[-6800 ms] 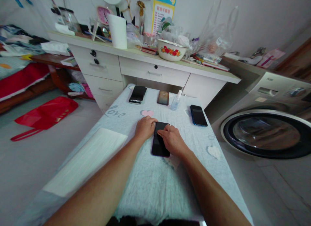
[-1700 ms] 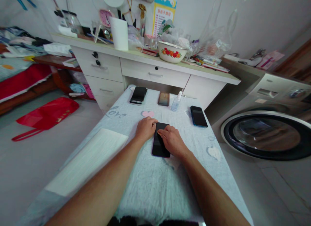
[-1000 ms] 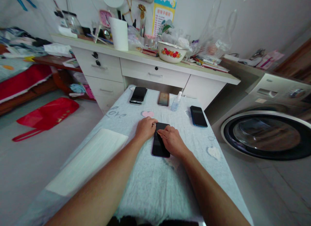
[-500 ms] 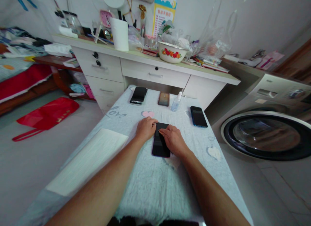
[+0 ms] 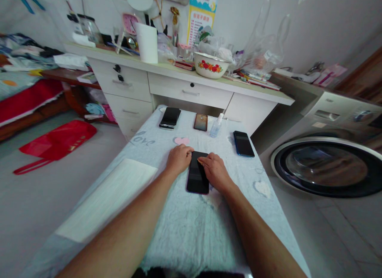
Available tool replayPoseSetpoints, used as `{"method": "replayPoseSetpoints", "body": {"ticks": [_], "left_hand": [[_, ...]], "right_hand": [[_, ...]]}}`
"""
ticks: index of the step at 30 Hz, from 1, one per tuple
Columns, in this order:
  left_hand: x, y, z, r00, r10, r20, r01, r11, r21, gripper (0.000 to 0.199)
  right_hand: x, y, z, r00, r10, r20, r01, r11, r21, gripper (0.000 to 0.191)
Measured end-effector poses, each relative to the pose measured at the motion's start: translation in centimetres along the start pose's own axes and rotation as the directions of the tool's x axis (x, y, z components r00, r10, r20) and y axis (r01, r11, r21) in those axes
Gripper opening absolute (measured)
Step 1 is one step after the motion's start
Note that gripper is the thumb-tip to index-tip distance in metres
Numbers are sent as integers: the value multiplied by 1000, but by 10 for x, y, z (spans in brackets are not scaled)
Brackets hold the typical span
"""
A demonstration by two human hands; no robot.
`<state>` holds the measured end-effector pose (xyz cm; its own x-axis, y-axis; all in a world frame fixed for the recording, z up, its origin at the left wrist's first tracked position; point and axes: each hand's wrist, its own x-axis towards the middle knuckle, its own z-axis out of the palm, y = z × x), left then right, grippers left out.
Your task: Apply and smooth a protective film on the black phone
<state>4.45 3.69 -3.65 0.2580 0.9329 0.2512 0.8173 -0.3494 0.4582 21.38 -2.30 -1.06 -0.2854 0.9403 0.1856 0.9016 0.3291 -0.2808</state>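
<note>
A smartphone (image 5: 197, 178) with a dark screen lies flat on the cloth-covered table. My left hand (image 5: 179, 157) is closed at its upper left edge, the thumb and fingertips against the corner. My right hand (image 5: 215, 170) reaches over the phone's right side, its fingers pressed together on the upper part of the screen. Whatever may be between those fingers is too small to make out. Beyond the hands lie a phone case (image 5: 201, 122), a clear spray bottle (image 5: 216, 126), a blue-edged phone (image 5: 244, 143) and a black phone (image 5: 170, 117).
A folded white cloth (image 5: 113, 194) lies along the table's left side. Behind the table stands a white desk (image 5: 191, 87) bearing a paper roll (image 5: 147, 43) and a flowered bowl (image 5: 211, 65). To the right is a washing machine (image 5: 331, 114); a red bag (image 5: 59, 140) rests on the floor.
The fingertips of my right hand have shifted slightly to the right on the screen. My left hand and the phone stay about where they were.
</note>
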Motion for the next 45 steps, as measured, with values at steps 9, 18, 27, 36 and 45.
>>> {"method": "replayPoseSetpoints", "body": {"ticks": [9,18,27,36,45], "left_hand": [[1,-1,1,1000,1,-3,-1,1000,-2,28],[-1,0,-1,1000,-3,8,3,1000,-4,28],[0,1,-1,1000,4,3,-4,1000,-7,29],[0,1,-2,1000,-3,11,3,1000,-8,29],[0,0,-1,1000,-7,13,7,1000,-12,28]], "right_hand": [[1,6,0,1000,30,-5,-30,999,-29,33],[1,12,1,997,73,-24,-74,996,-57,31],[0,16,2,993,109,-36,-112,989,-92,32],[-2,7,-4,995,92,-25,-93,992,-89,30],[-4,1,-3,1000,24,-7,-24,998,-53,31]]}}
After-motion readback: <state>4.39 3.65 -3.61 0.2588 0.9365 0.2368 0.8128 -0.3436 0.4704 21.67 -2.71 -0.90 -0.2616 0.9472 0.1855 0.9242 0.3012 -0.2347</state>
